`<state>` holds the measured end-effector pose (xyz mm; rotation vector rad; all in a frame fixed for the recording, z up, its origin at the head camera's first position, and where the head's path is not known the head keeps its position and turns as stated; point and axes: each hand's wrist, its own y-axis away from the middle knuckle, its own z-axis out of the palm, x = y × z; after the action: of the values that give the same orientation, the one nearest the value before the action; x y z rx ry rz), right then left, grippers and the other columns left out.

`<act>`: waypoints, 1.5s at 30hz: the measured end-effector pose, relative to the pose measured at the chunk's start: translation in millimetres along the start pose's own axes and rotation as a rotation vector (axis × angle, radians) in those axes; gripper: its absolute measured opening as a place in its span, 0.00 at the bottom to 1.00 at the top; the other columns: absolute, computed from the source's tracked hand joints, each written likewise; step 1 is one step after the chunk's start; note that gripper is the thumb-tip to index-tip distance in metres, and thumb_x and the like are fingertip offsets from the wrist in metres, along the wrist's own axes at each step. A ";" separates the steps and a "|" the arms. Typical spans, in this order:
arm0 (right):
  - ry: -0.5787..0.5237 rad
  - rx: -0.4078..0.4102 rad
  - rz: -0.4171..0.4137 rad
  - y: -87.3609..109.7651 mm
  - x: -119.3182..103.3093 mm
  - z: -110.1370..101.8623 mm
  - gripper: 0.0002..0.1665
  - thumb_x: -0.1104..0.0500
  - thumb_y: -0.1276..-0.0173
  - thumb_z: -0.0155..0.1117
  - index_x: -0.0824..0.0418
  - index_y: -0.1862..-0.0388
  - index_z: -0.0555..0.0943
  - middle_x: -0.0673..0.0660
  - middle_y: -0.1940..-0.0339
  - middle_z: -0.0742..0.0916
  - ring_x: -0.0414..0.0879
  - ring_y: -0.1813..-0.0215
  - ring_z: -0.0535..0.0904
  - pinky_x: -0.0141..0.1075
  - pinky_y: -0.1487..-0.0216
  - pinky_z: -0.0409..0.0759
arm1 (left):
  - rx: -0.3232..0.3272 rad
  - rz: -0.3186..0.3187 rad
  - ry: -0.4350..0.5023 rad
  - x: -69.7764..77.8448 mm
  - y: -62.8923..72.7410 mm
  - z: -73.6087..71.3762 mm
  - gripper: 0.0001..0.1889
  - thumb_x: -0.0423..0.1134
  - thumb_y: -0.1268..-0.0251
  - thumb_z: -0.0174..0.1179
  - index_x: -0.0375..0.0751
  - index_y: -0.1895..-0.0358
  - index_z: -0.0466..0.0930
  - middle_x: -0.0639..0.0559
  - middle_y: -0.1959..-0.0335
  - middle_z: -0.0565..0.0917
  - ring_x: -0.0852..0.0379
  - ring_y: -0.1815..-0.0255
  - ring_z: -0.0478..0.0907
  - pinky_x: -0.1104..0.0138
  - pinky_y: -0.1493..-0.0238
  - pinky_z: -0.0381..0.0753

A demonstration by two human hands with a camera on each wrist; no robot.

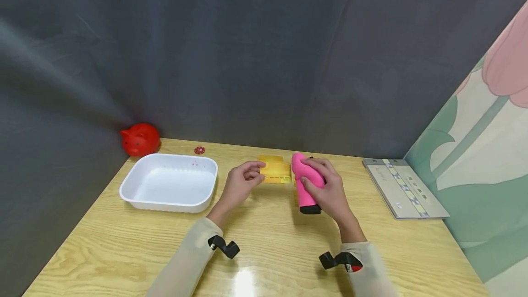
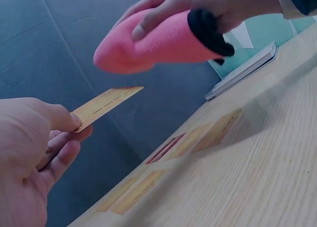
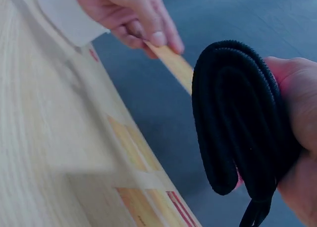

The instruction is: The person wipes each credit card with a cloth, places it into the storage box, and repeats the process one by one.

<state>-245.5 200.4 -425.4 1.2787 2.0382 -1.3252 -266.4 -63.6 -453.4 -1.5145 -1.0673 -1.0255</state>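
My left hand [image 1: 241, 181] pinches one end of a gold card [image 1: 277, 172] between thumb and fingers, raised over the table in the left wrist view. In my right hand [image 1: 328, 184] is a folded pink cloth [image 1: 305, 191] with a black cuff [image 3: 237, 123], its layers and a small loop showing in the right wrist view. The cloth is close to the card's free end. Below lie more gold cards [image 2: 141, 190], placed in two groups near the table's back edge; a red-striped piece [image 2: 166, 148] lies beside one group. In the head view the held card and cloth partly hide them.
A white plastic tray [image 1: 165, 184] stands at the left, with a red piggy bank [image 1: 141, 140] behind it. A red chip [image 1: 200, 150] lies near the back edge. Toward the right edge is a grey notebook [image 1: 402, 187]. A dark curtain [image 1: 255, 58] hangs behind the table.
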 end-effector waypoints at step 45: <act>0.129 0.053 0.014 1.0 9.8 -2.0 0.26 0.65 0.37 0.77 0.56 0.39 0.85 0.58 0.37 0.82 0.56 0.38 0.82 0.19 0.44 0.73 | 0.144 0.130 -0.108 14.8 5.0 8.6 0.11 0.33 0.31 0.67 0.44 0.49 0.90 0.47 0.52 0.90 0.57 0.59 0.88 0.64 0.49 0.88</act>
<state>-249.4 206.9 -432.0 1.4338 2.0880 -1.3299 -257.0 -53.8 -441.8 -1.5140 -1.0785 -0.7684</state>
